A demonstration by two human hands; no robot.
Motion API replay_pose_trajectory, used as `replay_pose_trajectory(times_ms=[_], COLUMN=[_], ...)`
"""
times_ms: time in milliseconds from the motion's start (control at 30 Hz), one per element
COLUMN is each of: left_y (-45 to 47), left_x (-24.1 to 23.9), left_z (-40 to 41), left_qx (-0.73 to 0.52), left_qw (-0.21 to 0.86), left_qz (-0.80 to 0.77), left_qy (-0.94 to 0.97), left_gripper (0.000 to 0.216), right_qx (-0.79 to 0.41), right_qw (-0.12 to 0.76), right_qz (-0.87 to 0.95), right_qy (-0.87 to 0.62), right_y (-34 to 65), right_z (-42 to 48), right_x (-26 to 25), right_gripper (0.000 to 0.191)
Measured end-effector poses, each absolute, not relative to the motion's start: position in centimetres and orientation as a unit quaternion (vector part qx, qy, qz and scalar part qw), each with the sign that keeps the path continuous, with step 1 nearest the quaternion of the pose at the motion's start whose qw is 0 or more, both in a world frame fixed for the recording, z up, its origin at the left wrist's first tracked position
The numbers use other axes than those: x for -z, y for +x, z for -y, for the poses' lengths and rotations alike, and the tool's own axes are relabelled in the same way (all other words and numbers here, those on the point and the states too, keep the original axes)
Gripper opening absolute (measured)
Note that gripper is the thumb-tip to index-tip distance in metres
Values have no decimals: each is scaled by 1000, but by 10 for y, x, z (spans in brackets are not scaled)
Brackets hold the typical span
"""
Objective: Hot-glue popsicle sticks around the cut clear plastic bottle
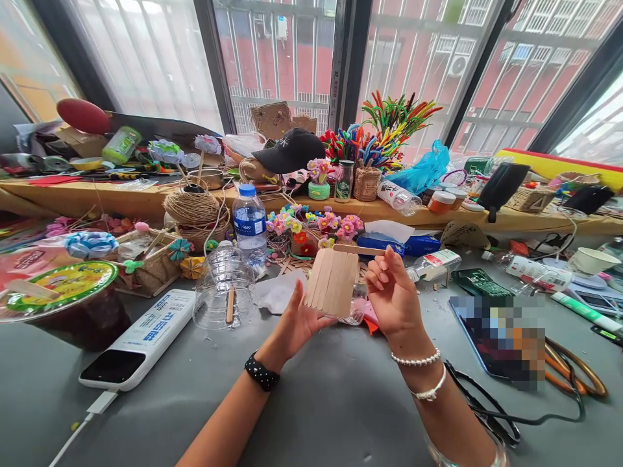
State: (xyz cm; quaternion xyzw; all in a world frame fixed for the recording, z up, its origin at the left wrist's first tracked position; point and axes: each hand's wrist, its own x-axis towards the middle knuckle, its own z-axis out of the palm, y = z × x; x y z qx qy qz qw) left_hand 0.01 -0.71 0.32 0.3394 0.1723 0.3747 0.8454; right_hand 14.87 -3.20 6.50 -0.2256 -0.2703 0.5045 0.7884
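Note:
My left hand [299, 324] holds up a flat panel of popsicle sticks [331, 283] laid side by side, its thumb along the left edge and its fingers underneath. Between the thumb and fingers of my right hand [393, 292] is a single popsicle stick [360, 250], held level, with its free end at the panel's top edge. Whether the stick touches the panel I cannot tell. Beyond the panel, more loose sticks [296, 264] lie on the table. Another popsicle stick [230, 305] rests on a clear plastic cup lying to the left.
A white power bank [141, 340] with a cable and a large lidded cup [73, 311] stand at the left. A water bottle [250, 224] is behind. Scissors [574, 370] and a phone [496, 340] lie at the right. A cluttered wooden ledge [292, 206] runs along the window.

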Motion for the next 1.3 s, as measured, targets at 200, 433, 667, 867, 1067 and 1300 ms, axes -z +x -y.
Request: replay_pose_trajectory(times_ms=[200,433,667,867,1067,1300], left_y=[-4,-4,0,-3,-5,-3], left_x=[4,3,3,9,11,8], left_z=[7,3,2,3,7,5], left_qx=[-396,-399,-410,-410,-407,-455], left_qw=[830,809,812,829,819,786], left_qz=[-116,-190,-241,-172,-154,-194], left_qy=[376,388,337,339,374,372], left_gripper=[59,63,71,67,66,59], right_qx=[-545,-592,-616,-627,-631,-644], right_qw=[787,773,759,749,744,712], right_qz=[220,176,156,162,161,203], right_qy=[-188,-147,-141,-139,-150,-192], right_y=[153,151,146,143,140,149], right_z=[33,34,31,32,30,30], right_x=[-68,-67,-61,-59,-58,-57], right_gripper=[22,15,17,17,17,18])
